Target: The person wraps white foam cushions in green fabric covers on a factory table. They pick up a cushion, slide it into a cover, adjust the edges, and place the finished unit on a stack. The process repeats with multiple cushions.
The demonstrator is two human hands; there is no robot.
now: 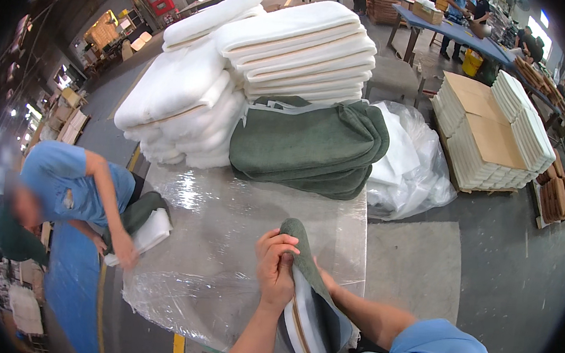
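Observation:
A green fabric cushion cover (312, 265) stands tilted in front of me, with a white pad (298, 327) that has a tan middle layer inside its open side. My left hand (277, 266) is closed on the cover's upper edge, with the thumb on the near side and the fingers wrapped over. Against the cover's right side rests my right hand (326, 278); its fingers are mostly hidden behind the fabric. Beyond my hands, several green covers (308, 142) lie stacked on the plastic-wrapped table (225, 232).
Tall stacks of white pads (293, 44) rise at the table's far side. At the left, a co-worker (79, 184) bends over another green cover and white pad. Clear plastic bags (416, 167) and a pallet of white pads with cardboard (491, 136) stand right.

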